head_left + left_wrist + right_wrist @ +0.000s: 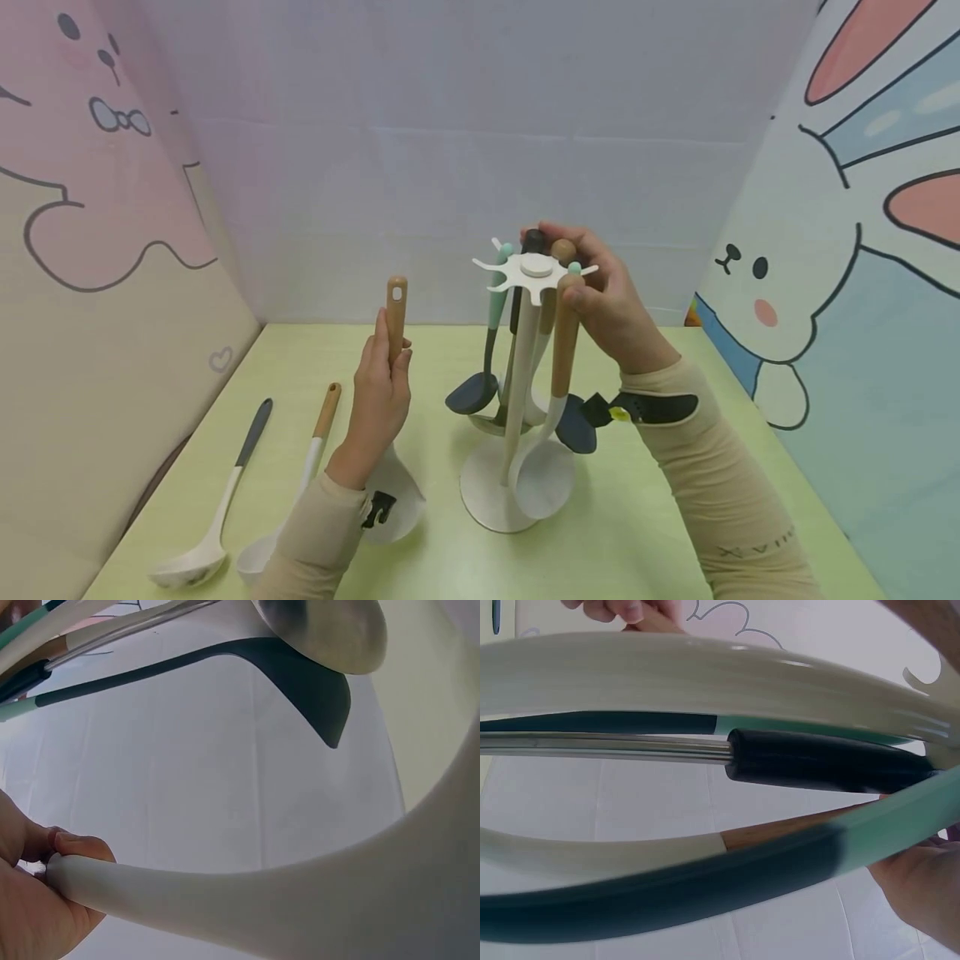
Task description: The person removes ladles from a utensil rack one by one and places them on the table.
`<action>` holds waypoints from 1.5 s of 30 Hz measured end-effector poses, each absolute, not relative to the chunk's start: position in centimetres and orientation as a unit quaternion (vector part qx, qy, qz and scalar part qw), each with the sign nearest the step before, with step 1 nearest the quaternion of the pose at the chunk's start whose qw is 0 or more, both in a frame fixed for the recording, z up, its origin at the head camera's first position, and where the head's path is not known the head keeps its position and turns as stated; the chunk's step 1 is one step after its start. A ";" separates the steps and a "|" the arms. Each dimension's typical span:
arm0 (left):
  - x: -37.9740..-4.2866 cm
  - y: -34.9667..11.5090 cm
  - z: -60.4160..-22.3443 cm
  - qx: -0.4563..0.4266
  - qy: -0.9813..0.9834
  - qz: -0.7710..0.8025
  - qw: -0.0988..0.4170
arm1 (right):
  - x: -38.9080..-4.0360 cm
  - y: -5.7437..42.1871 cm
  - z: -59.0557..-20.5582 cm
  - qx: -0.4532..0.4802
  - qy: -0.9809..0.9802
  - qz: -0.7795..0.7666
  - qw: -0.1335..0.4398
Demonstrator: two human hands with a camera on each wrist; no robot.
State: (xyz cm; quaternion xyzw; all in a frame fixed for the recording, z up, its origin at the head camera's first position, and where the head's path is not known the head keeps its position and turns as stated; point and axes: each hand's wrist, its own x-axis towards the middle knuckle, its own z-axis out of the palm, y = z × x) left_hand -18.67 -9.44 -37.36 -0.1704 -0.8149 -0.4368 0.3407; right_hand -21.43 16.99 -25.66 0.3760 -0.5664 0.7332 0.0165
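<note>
My left hand [378,400] grips the wooden handle [397,321] of a white turner [393,500], held upright with its broad head downward. Left of a white rotating utensil rack [517,367], that turner's curved neck [187,889] fills the lower left wrist view. My right hand [611,296] reaches round the rack's top, thumb on a wooden-handled white ladle [543,479], fingers behind near a black handle [533,242]. Also hanging there are a mint-handled utensil with dark head [471,394], a steel ladle [337,634] and another wooden handle [563,250].
On the table's left side lie a white ladle with a grey handle [217,525] and a white utensil with a wooden handle [326,412]. Cloth walls with cartoon figures [780,275] stand at both sides, and a plain white one [450,167] at the back.
</note>
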 end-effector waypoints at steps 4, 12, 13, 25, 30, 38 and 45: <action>-19.1 -10.1 -38.0 -0.154 -0.830 -0.433 0.316 | -21.4 17.0 -25.7 0.375 -0.568 0.733 0.015; -20.2 -11.2 -39.4 -0.122 -0.856 -0.438 0.247 | -21.4 17.0 -25.7 0.375 -0.571 0.730 0.020; -20.3 -11.4 -39.6 -0.118 -0.858 -0.440 0.237 | -21.4 17.0 -25.7 0.376 -0.572 0.729 0.020; -22.0 -12.9 -42.2 -0.078 -0.887 -0.438 0.124 | -21.4 16.9 -25.7 0.375 -0.575 0.727 0.022; -22.4 -13.5 -43.5 -0.064 -0.892 -0.438 0.091 | -21.5 16.9 -25.8 0.373 -0.575 0.728 0.024; -23.0 -14.1 -44.9 -0.045 -0.891 -0.447 0.063 | -21.8 16.8 -26.0 0.372 -0.575 0.729 0.025; -23.7 -14.3 -45.3 -0.033 -0.892 -0.450 0.035 | -21.6 16.6 -25.8 0.372 -0.578 0.726 0.026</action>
